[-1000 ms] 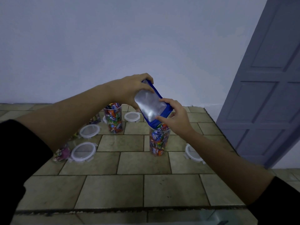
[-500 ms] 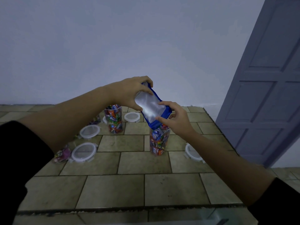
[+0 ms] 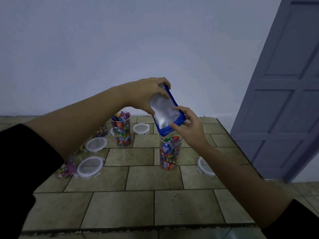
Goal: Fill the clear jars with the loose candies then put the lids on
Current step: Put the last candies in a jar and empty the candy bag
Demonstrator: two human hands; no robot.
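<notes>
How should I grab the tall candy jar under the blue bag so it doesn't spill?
Take the tall clear candy-filled jar round its middle, coming from the near side. It stands upright with straight round walls, and candies heap to its open mouth, so grabbing from above would probably spill some. The blue and silver bag also hangs over the top.

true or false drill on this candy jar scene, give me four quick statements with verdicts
1. The left hand and the right hand both hold the blue pouch. True.
2. The jar under the pouch has its lid on. False: its mouth is open, with no lid on it.
3. The far jar is empty. False: it is packed with candies.
4. A loose lid lies on the tiled table. True.
</notes>
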